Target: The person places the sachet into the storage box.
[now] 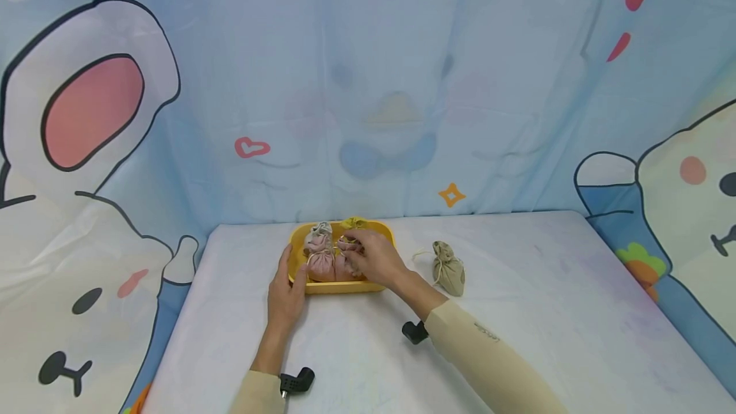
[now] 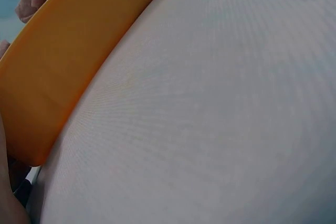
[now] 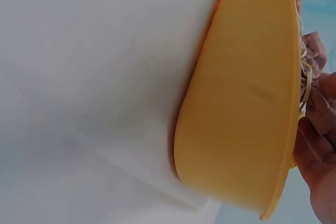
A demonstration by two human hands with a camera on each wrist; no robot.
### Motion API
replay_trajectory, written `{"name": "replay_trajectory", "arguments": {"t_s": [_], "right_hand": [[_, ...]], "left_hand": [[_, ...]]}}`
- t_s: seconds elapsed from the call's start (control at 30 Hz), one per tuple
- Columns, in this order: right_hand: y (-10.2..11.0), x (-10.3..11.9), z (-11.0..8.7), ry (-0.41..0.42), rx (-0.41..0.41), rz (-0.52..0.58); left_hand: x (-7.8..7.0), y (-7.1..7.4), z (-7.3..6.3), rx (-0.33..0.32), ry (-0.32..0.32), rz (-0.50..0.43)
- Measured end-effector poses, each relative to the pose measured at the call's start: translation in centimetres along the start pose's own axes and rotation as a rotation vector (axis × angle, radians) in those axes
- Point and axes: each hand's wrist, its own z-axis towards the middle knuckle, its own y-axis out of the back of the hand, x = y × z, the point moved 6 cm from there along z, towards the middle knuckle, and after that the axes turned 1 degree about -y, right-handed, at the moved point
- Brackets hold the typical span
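A yellow plastic basket [image 1: 345, 287] sits on the table, holding several small drawstring pouches. My left hand [image 1: 285, 296] holds its front left corner, with the thumb at the front and the fingers along the left side. Over the basket's right half, my right hand [image 1: 376, 259] pinches the gathered top of a dusty pink pouch [image 3: 314, 51]. Another pink pouch [image 1: 321, 266] lies at the front of the basket. A grey pouch [image 1: 322, 230] and a yellow pouch [image 1: 353, 222] show at the back. Contents under my right hand are partly hidden.
An olive-green drawstring pouch [image 1: 449, 270] lies on the table to the right of the basket, its cord trailing left. The table [image 1: 546, 312] has a white cloth. Behind it hangs a blue cartoon-printed curtain [image 1: 391, 82].
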Motion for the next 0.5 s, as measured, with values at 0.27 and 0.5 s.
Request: {"name": "replay_trajectory", "arguments": {"t_s": [0.27,0.5], "right_hand": [[1.1,0.0,-0.5,0.002,-0.019,-0.017],[2.0,-0.5,-1.0,0.009,-0.054,-0.032]], "left_hand": [[0.0,0.1,0.0,0.003,0.002,0.001],[-0.1,0.1,0.0,0.007,0.005,-0.004]]}}
